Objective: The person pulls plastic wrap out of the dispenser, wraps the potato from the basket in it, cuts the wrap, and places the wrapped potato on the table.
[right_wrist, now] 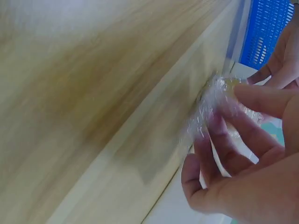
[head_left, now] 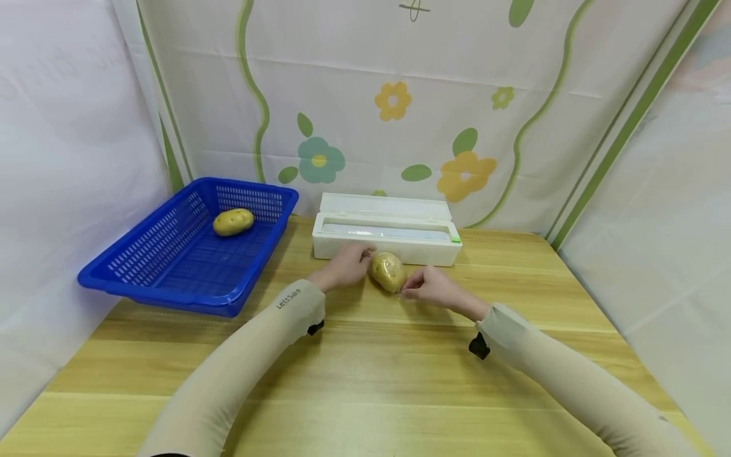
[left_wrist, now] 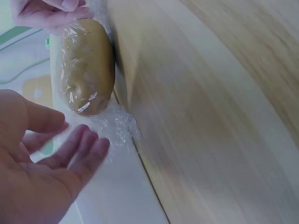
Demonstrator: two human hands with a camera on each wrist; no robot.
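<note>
Wooden table (head_left: 365, 381), hands flanking wrapped potato (head_left: 388, 271)

Head cam is sitting high, looking forward and down over the wooden table (head_left: 365, 374), taking in both forearms, with the blue basket (head_left: 171, 266) at 10 o'clock and the white dispenser box (head_left: 388, 244) at 12. Left wrist cam is riding very close, rolled sideways, looking past the left hand (left_wrist: 37, 182) at the wrapped potato (left_wrist: 86, 65). Right wrist cam is equally close and also rolled, looking past the right hand (right_wrist: 247, 158) toward the basket. All three are sharing the potato and the tabletop around it.
</note>
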